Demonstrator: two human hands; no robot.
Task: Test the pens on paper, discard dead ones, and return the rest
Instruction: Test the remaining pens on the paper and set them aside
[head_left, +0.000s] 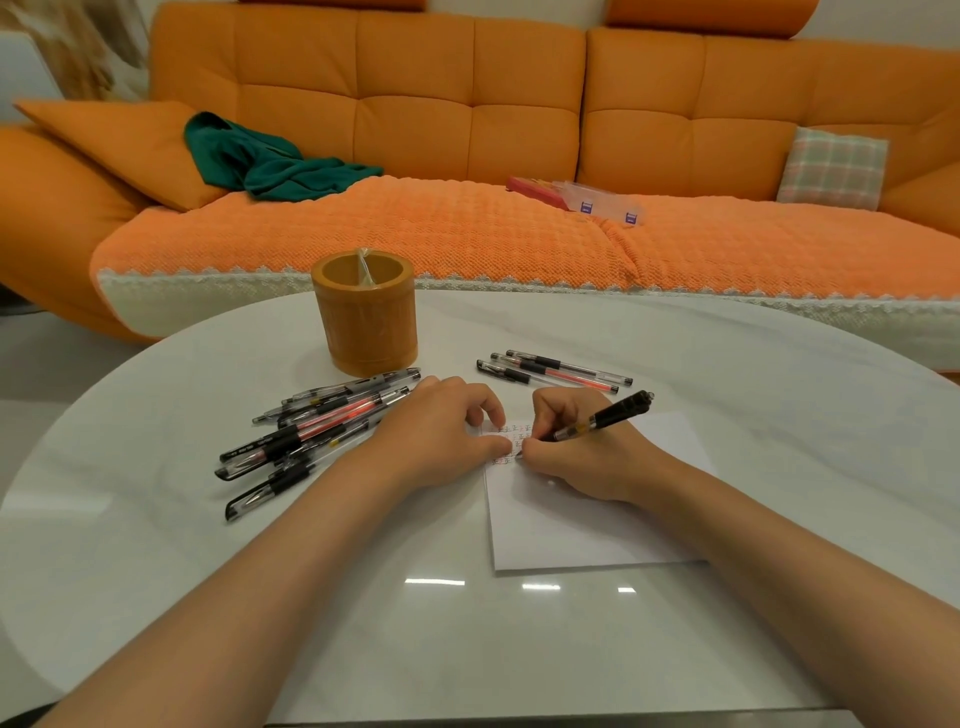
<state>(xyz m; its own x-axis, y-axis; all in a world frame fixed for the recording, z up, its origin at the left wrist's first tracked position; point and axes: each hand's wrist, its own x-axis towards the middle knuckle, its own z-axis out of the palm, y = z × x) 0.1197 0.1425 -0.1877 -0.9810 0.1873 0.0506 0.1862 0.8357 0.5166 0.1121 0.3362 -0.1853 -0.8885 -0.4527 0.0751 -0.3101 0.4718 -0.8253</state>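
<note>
A: Progress?

B: About midway, my guess. White table (208, 597), and the paper (571, 525) lies right of center, low in the frame. The orange cup (366, 317) stands above center-left. I see no pens in it, only a thin pale thing I can't identify, so nothing looks returned yet.

A: Pens?

B: The pile (311, 431) sits left of center, below the cup. Its pens are crossed and touching, and I can't count them. 3 pens (556, 370) lie side by side right of the cup, just above the hands. I can't tell which group is tested or dead. No bin is in view. The marks (511, 441) are small rows in red and dark ink at the paper's upper left corner, so several pens look tried already.

A: Grip?

B: The left hand (447, 436) holds nothing. Its fingers are loosely bent, and the thumb and fingertips press down the paper's upper left corner. The right hand (576, 452) has its fingers curled tight and pinches a black pen (602, 415) near its tip. The tip is on the paper at the marks, and the back end points to the upper right.

A: Step?

B: Test stroke under way, I'd judge.
</note>
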